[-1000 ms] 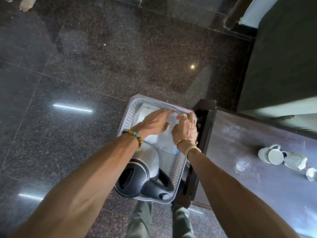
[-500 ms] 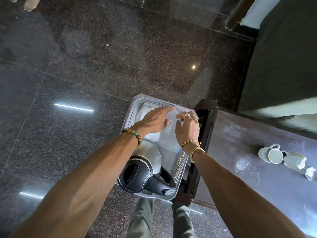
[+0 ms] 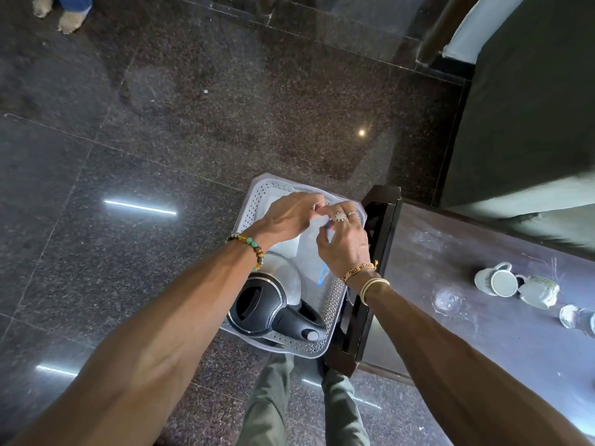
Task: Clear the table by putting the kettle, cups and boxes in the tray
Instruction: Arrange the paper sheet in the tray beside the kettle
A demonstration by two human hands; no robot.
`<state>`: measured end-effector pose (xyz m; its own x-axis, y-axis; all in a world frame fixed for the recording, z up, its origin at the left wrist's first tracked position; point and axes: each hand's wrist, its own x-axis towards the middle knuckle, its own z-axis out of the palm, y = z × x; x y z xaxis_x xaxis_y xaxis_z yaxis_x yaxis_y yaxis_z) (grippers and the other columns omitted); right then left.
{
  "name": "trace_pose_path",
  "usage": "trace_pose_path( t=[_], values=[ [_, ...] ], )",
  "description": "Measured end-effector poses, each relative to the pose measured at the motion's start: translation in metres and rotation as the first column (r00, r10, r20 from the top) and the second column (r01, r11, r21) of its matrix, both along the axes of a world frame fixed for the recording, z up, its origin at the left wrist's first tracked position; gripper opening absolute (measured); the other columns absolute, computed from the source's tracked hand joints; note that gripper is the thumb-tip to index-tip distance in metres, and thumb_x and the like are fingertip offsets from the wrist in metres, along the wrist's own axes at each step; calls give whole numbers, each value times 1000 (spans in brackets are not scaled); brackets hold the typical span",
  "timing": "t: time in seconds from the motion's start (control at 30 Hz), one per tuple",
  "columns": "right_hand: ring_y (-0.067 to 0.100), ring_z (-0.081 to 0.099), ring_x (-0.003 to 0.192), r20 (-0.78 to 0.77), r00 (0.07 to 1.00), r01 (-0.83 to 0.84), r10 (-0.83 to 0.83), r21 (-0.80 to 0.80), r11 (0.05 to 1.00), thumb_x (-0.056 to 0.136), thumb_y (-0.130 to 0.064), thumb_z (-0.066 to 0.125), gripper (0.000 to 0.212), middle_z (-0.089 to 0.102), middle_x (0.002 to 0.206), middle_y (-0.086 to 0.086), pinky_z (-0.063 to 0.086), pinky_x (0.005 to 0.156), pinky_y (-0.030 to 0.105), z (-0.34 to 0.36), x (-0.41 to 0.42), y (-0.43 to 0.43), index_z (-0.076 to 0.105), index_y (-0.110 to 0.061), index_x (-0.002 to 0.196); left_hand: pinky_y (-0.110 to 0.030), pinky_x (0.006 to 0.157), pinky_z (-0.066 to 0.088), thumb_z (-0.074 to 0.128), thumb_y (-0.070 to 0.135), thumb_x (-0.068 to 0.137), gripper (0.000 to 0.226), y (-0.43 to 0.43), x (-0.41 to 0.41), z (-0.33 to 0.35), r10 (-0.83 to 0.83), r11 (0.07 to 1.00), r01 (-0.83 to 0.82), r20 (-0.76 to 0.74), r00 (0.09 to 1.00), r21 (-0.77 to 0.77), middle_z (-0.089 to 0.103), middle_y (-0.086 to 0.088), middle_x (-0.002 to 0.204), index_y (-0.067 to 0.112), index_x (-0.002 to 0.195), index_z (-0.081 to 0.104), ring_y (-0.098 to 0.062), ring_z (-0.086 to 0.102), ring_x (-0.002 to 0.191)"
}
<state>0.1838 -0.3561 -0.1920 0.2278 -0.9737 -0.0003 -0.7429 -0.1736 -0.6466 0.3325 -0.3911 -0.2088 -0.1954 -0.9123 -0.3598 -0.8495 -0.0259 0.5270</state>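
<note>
A white perforated tray (image 3: 335, 304) sits beside the left end of the table (image 3: 467, 342). A steel kettle (image 3: 264, 300) with a black lid and handle stands in its near half. A clear plastic box (image 3: 306, 252) with a blue strip lies in the far half. My left hand (image 3: 289, 217) and my right hand (image 3: 346, 246) are over that box, fingers curled, fingertips meeting at its far edge and pinching it. Two white cups (image 3: 497, 281) (image 3: 539, 289) lie on their sides on the table at the right.
Two clear glasses (image 3: 446, 299) (image 3: 576, 317) rest on the table near the cups. A dark wooden frame (image 3: 380, 220) edges the table next to the tray. Dark furniture (image 3: 531, 107) stands behind the table. Another person's feet (image 3: 64, 14) are at the far left. My legs (image 3: 273, 400) are below the tray.
Both hands lay flat on the clear box before; their fingers have now curled and come together at its far edge. The kettle and cups have not moved.
</note>
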Motion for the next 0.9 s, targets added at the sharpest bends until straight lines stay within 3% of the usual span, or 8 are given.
trace_pose_path(
  t=[0.13,0.2,0.33,0.47,0.6,0.7,0.77,0.9],
  values=[
    [29,47,117,-197,976,118,-92,125,985,67,-39,77,84,46,130,9,44,98,43,6,-6,4,43,-13,139,-38,58,43,45,-9,72,36,8,5,17,-40,998,38,-30,999,-54,55,6,77,26,83,43,-21,52,72],
    [24,46,124,-209,975,147,-79,336,930,71,-53,73,81,50,136,4,40,104,38,10,-9,4,47,-16,138,-41,62,47,46,-10,73,37,11,8,22,-19,999,18,-33,999,-42,54,8,74,25,82,44,-19,53,70],
    [25,67,95,-67,996,86,-62,460,884,89,-39,62,22,74,96,2,51,82,33,29,-13,6,70,-18,94,-32,60,43,52,7,92,19,16,8,40,41,997,-46,-93,995,-57,52,13,69,24,87,50,-14,53,67],
    [15,61,70,27,993,94,-116,427,899,88,-33,66,27,63,65,-11,37,61,23,58,-19,0,57,-22,65,-21,53,36,53,17,92,12,13,-1,69,157,981,-174,-184,970,-81,61,11,68,29,89,53,0,59,62],
    [8,58,64,107,983,92,-150,424,901,79,-35,78,15,66,67,-9,41,62,19,92,-34,-11,75,-19,79,-25,66,50,58,17,86,18,15,-11,100,343,937,-347,-323,882,45,69,0,87,30,98,57,-5,67,68],
    [-1,53,55,136,972,125,-192,394,911,71,-39,84,20,61,61,-13,37,51,7,119,-51,-16,76,-21,77,-32,70,57,70,19,85,20,21,-23,127,555,831,-475,-489,673,289,72,-12,97,19,102,58,-15,72,72],
    [-1,52,54,147,969,136,-201,364,921,66,-42,86,25,61,60,-12,36,49,8,138,-62,-18,76,-21,75,-33,70,60,74,35,84,24,25,-34,149,631,775,-428,-529,568,464,73,-14,97,17,95,62,-22,73,79],
    [4,58,57,186,961,136,-205,330,934,60,-45,90,30,66,64,-10,48,58,21,170,-81,-18,69,-23,66,-37,79,60,80,53,71,49,34,-58,186,615,784,-341,-575,540,518,74,-10,91,13,94,66,-27,74,85]
  ],
)
